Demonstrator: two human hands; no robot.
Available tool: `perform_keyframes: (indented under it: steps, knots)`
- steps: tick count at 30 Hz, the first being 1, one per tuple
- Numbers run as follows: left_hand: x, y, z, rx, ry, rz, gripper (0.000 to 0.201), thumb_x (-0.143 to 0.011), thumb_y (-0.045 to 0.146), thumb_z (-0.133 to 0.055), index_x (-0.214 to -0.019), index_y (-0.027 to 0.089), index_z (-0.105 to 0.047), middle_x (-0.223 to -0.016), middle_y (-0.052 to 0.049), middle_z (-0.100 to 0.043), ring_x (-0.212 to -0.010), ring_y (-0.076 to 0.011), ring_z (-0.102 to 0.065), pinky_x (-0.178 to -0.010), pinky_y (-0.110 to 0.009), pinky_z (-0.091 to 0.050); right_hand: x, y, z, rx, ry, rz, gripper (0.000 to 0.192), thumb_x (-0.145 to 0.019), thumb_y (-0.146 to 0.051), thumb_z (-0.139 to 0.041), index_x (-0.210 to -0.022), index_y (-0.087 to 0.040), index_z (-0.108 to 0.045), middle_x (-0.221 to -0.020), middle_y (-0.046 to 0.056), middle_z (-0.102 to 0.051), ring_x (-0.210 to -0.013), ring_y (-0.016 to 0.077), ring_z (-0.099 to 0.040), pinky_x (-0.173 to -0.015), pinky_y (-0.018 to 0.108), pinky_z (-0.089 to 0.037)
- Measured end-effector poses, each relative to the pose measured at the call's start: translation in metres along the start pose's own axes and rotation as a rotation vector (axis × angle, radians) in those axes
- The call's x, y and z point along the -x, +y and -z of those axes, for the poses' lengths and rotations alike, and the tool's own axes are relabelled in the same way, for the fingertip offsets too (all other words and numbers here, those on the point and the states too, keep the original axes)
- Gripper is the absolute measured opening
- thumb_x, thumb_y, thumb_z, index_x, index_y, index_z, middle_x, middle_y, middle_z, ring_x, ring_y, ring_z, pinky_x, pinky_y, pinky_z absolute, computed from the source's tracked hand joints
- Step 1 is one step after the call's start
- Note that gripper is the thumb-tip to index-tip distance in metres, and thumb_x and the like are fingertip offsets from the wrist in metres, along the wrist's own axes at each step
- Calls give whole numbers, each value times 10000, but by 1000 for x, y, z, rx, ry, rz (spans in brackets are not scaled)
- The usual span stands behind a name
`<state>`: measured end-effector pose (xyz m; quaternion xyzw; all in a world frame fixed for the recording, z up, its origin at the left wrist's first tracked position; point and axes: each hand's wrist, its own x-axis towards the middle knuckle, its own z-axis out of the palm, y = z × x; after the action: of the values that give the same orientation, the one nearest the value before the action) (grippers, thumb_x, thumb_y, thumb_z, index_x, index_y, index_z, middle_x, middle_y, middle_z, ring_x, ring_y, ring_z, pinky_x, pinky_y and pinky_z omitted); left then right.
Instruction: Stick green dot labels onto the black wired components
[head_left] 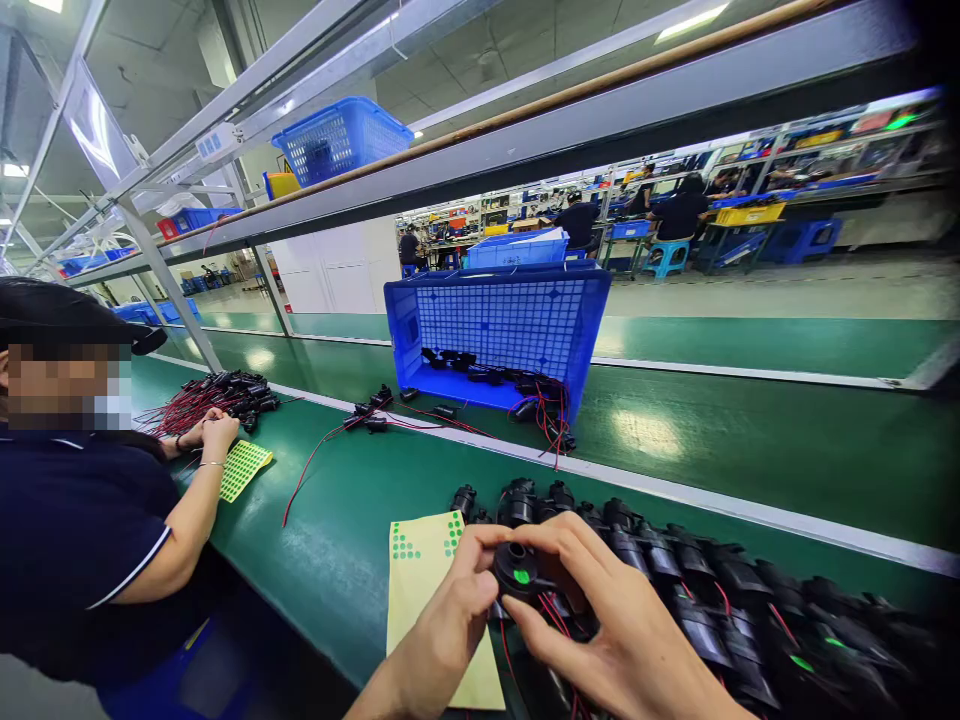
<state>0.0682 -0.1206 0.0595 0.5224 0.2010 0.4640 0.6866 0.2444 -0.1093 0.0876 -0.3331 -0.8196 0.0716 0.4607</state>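
Observation:
Between my two hands is a small black pump (517, 566), its round end turned toward me with a green dot sticker on that face. My left hand (454, 610) pinches it from the left with thumb and forefinger. From the right, my right hand (615, 610) closes around it, with red and black wires below the fingers. Under my left wrist lies a pale yellow sticker sheet (416, 590), with a few green dots left near its top corners. Many similar black pumps (697, 560) lie in rows beyond and to the right of my hands; some carry green dots.
An overturned blue crate (499, 325) lies on its side with pumps spilling from it. At left, a co-worker (90, 540) handles something beside a pump pile (240, 395) and a green-dot sheet (246, 468). A metal shelf (480, 150) crosses above the green bench (315, 540).

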Motion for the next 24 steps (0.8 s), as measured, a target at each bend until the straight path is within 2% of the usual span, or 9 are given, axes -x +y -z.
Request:
perform_keyframes:
  steps: [3, 5, 9, 14, 17, 20, 22, 24]
  knots:
    - [5, -6, 8, -86, 30, -18, 426, -1043, 467, -416, -1369, 206, -504, -1325, -103, -567, -1287, -282, -471, -1166, -489, -264, -2, -1, 9, -136, -75, -50, 351, -863, -93, -598, -1166, -269, -597, -917, -10, -632, -786, 145, -674, -648, 225, -568]
    - [9, -12, 12, -178, 5, -1, 430, -1062, 467, -374, -1373, 205, -516, -1329, -108, -575, -1279, -277, -483, -1155, -484, -296, -2, -1, 12, -199, -134, -75, 392, -863, -63, -579, -1188, -281, -586, -981, -1, -638, -864, 152, -672, -700, 232, -570]
    - [13, -20, 12, -227, -63, 45, 557, -1033, 574, -380, -1390, 176, -537, -1324, -136, -590, -1278, -305, -492, -1140, -494, -317, 1, 1, 15, -269, -210, -110, 423, -861, -31, -559, -1196, -289, -574, -1027, 7, -627, -911, 160, -652, -733, 251, -556]
    - [13, -8, 6, -212, -5, -2, 577, -1009, 607, -415, -1364, 170, -542, -1265, -140, -614, -1235, -315, -521, -1110, -508, -334, 1, 2, 13, -256, -225, -98, 393, -870, -43, -592, -1177, -288, -574, -1033, 9, -630, -920, 165, -651, -724, 253, -544]
    - [13, 1, 4, -238, -27, 12, 567, -996, 606, -464, -1359, 176, -540, -1288, -136, -612, -1255, -316, -519, -1105, -487, -347, -2, 0, 13, -231, -190, -92, 354, -859, -57, -608, -1121, -294, -584, -960, -17, -623, -832, 144, -643, -675, 227, -531]
    - [15, 0, 2, -293, -89, 63, 619, -945, 647, -544, -1349, 179, -547, -1287, -140, -634, -1263, -326, -537, -1099, -480, -369, -4, 1, 22, -203, -90, -111, 289, -846, -102, -633, -1054, -299, -596, -876, -43, -621, -733, 125, -628, -626, 195, -524]
    - [22, -4, 1, -373, -188, 146, 657, -902, 652, -617, -1350, 178, -539, -1207, -140, -680, -1204, -322, -593, -1061, -481, -424, -5, 8, 33, -191, 14, -164, 233, -859, -173, -641, -1050, -299, -598, -908, -31, -658, -772, 137, -663, -671, 197, -550]
    - [36, -7, -3, -451, -319, 259, 588, -916, 573, -655, -1346, 187, -544, -1161, -133, -703, -1128, -291, -646, -1001, -461, -496, -5, 22, 43, -169, 68, -275, 164, -911, -304, -603, -1073, -284, -585, -972, 5, -689, -848, 173, -697, -716, 229, -572]
